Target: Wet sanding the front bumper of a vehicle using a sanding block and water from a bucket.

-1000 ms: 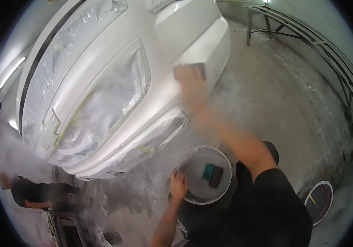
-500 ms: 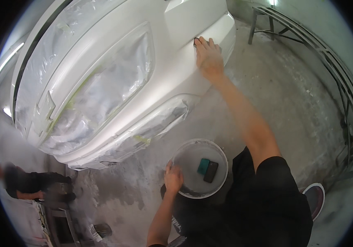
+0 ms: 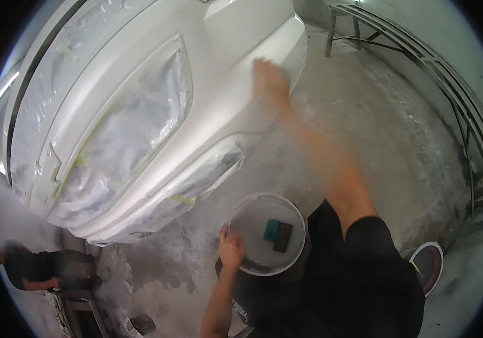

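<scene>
My right hand (image 3: 271,82), smeared by motion, is at the lower right part of a large white vehicle body (image 3: 227,93). Its fingers do not show clearly, and anything under them is hidden. Clear plastic film (image 3: 134,121) and greenish tape cover several openings in the body. Lower down, my left hand (image 3: 232,248) is closed on the left rim of a round bucket (image 3: 302,250) of greyish water. A green pad (image 3: 271,230) and a dark rectangular block (image 3: 282,238) lie side by side in the bucket, touching.
A long metal rack (image 3: 422,59) runs along the right wall. Near my right side stands a second bucket (image 3: 440,262) with a dark reddish inside. At the left, another person (image 3: 44,269) in dark clothes works beside a dark frame. The concrete floor (image 3: 360,112) is stained.
My right hand has moved left and slightly down across the white body; the dark pad seen under its fingers earlier no longer shows. The view has shifted a little. My left hand stays on the bucket rim.
</scene>
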A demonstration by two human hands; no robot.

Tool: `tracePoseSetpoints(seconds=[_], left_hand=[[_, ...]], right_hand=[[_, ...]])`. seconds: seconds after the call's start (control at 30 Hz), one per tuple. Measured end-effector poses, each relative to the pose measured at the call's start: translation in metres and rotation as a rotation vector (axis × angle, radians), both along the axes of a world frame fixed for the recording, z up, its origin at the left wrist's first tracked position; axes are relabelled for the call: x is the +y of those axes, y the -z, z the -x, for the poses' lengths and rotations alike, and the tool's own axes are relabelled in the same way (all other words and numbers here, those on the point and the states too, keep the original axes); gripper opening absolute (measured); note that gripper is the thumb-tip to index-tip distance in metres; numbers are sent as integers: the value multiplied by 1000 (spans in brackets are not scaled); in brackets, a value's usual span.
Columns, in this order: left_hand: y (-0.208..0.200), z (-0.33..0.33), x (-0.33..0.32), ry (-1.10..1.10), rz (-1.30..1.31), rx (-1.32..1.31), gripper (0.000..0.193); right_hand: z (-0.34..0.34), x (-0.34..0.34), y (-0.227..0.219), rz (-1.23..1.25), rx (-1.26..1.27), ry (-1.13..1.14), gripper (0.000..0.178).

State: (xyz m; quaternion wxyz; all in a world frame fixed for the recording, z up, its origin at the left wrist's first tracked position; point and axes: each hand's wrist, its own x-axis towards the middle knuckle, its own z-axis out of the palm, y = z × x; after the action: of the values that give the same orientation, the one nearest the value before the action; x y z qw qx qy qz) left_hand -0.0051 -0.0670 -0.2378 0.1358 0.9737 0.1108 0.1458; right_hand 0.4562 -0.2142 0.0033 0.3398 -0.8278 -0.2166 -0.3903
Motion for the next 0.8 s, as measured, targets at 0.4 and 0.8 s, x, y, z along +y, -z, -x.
tracePoseSetpoints(seconds=[0.4, 0.8], left_hand=[[-4, -12, -7, 2, -51, 41, 26], [-5, -5, -2, 12, -6, -30, 25]], right_hand=[[8, 10, -29, 75, -287, -94, 39], [2, -4, -23, -99, -241, -142, 37]])
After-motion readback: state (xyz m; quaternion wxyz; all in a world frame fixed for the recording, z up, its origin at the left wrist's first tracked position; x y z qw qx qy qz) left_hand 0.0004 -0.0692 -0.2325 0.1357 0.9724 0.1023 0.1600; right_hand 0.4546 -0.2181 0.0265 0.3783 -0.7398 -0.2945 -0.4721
